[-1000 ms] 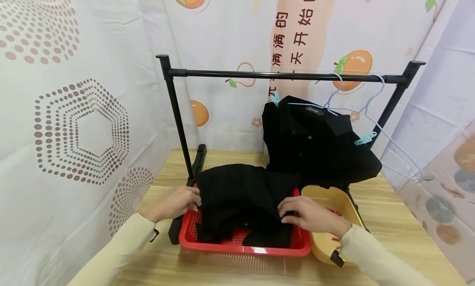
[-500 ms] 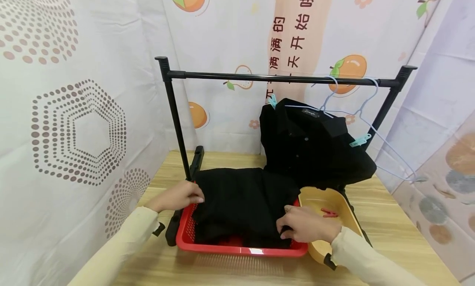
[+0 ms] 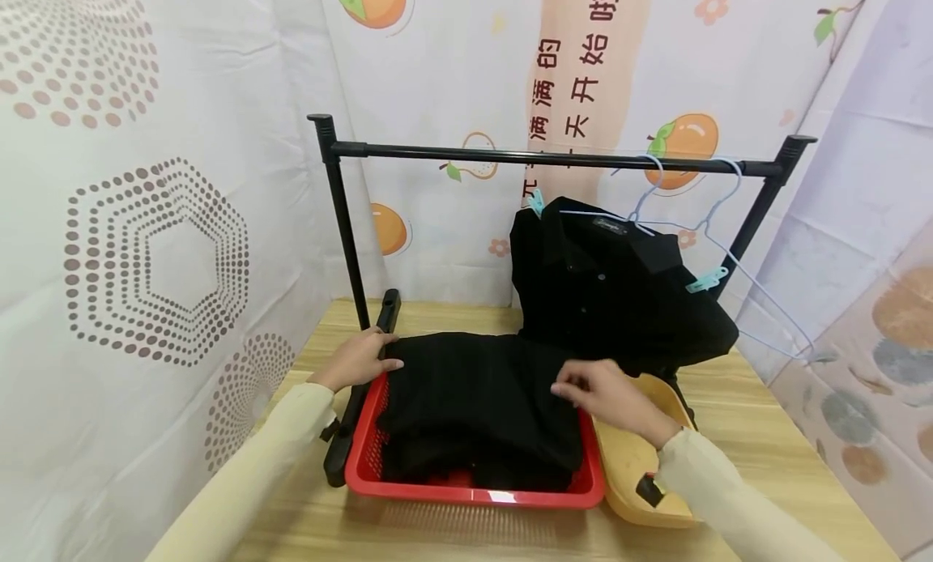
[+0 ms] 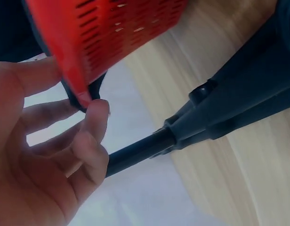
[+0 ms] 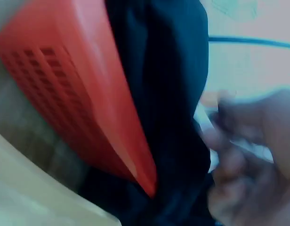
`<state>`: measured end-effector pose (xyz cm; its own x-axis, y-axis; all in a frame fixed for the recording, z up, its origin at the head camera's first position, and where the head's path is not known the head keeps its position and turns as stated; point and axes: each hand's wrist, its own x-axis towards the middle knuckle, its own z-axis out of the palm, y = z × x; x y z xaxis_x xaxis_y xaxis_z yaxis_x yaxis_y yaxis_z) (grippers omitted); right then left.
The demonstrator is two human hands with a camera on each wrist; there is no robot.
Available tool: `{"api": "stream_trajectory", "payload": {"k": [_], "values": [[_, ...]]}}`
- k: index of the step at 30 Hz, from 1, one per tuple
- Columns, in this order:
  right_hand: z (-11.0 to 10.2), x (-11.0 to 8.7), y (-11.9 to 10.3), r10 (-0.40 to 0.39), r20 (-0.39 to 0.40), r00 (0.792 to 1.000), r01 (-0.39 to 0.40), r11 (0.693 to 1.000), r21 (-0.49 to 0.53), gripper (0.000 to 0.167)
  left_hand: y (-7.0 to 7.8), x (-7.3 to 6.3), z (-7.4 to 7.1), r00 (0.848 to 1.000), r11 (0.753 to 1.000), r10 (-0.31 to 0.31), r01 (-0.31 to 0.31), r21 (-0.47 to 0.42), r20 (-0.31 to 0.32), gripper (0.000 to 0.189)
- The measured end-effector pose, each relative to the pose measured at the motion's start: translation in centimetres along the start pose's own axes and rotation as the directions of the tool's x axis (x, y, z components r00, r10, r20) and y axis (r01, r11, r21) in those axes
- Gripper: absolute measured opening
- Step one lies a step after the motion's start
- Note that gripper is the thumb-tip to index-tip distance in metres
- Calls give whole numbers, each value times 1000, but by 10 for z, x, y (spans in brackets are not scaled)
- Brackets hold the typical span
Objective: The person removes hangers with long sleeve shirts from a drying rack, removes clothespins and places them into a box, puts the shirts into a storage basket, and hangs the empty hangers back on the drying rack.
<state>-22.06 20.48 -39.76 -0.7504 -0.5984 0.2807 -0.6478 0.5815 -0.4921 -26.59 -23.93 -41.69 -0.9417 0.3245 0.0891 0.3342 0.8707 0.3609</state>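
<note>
"How will it handle?"

"Just behind the near rim of the red basket (image 3: 415, 491), inside it, lies the black cloth (image 3: 466, 392): likely light, soft, floppy."

"And the fingers?"

"Right hand (image 3: 601, 388): loosely curled over the cloth's right side; I can't tell whether they pinch it. Left hand (image 3: 359, 359): thumb and fingers apart at its far left corner."

"Where to hold?"

"The far corners, I'd say; the hanging shirt (image 3: 619, 311) is beyond."
</note>
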Motion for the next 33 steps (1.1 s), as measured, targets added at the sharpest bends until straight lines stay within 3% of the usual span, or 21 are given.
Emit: {"api": "stream_trajectory", "payload": {"k": [1, 4, 7, 10, 12, 17, 22, 25, 27, 30, 32, 33], "values": [[-3, 3, 4, 65, -60, 996, -68, 997, -39, 5, 0, 3, 1, 1000, 1000, -4, 4, 2, -1, 51], [-7, 12, 16, 251, -125, 960, -266, 955, -132, 34, 1, 9, 4, 999, 1000, -25, 25, -14, -39, 42], [-6, 19, 28, 371, -43, 928, -372, 911, -179, 62, 2, 13, 7, 993, 999, -19, 22, 26, -115, 29], [-1, 24, 39, 388, 30, 921, -379, 911, -162, 62, 4, 15, 10, 984, 998, 12, 0, 67, -178, 16], [2, 25, 43, 360, 12, 933, -355, 924, -140, 48, 6, 16, 10, 975, 996, 37, -18, 87, -220, 11], [-1, 32, 45, 250, -131, 959, -266, 956, -125, 14, 6, 15, 6, 943, 996, 57, -32, 80, -327, 10], [-13, 36, 29, 233, -208, 950, -249, 967, -51, 14, 9, 7, -5, 914, 998, 60, -62, 7, -402, 13], [-19, 31, 14, 216, -254, 943, -220, 975, 13, 12, 14, -8, -15, 907, 992, 79, -111, -55, -414, 15], [-21, 26, 4, 135, -267, 954, -129, 991, 41, 7, 19, -21, -22, 916, 982, 111, -159, -97, -386, 14], [-20, 14, -9, -36, -221, 975, 51, 997, 60, 8, 26, -43, -29, 930, 955, 228, -271, -118, -290, 12], [-15, 2, -16, -142, -137, 980, 149, 988, 48, 15, 31, -55, -27, 920, 927, 336, -360, -101, -200, 12], [-12, -3, -19, -186, -87, 979, 190, 981, 34, 18, 33, -60, -24, 907, 910, 392, -407, -82, -152, 11]]}}
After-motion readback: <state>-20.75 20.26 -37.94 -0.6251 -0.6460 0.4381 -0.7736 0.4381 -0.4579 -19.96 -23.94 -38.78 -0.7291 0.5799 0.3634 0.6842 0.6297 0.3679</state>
